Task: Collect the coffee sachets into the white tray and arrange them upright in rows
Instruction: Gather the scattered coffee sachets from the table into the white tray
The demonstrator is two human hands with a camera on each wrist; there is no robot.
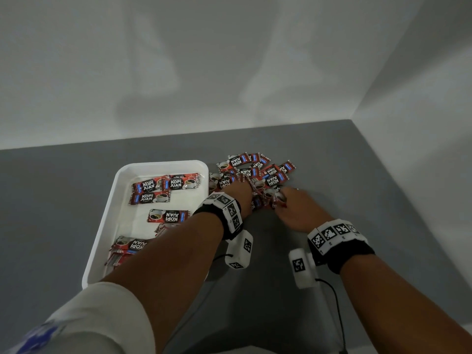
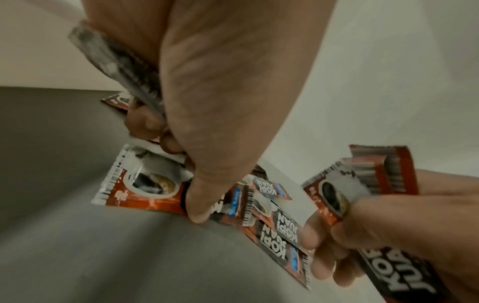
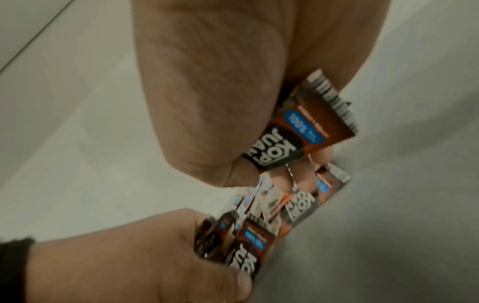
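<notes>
Head view: a white tray (image 1: 102, 226) sits on a grey table (image 1: 63, 187), and a loose pile of coffee sachets (image 1: 255, 172) lies just beside the tray's far right corner. Inside the tray, several sachets (image 1: 168, 216) lie flat, some overlapping, none upright. Both hands meet at the edge of the pile nearest the person. The left hand (image 1: 238, 194) reaches in from the tray side; the right hand (image 1: 297, 209) lies just to the right of it, farther from the tray. Each wrist carries a black band with white marker blocks.

Left wrist view: the left hand (image 2: 233, 92) has its fingers (image 2: 145, 121) curled round a blurred sachet (image 2: 114, 63), while the thumb tip presses on a flat sachet (image 2: 140, 184) on the table. The right hand (image 2: 388, 235) holds a small bundle of sachets (image 2: 337, 194) with its fingers curled round them.

Right wrist view: the right hand (image 3: 207, 92) grips a sachet (image 3: 305, 127) between thumb and curled fingers; the left hand (image 3: 129, 262) clasps a few sachets (image 3: 246, 252) standing on edge.
</notes>
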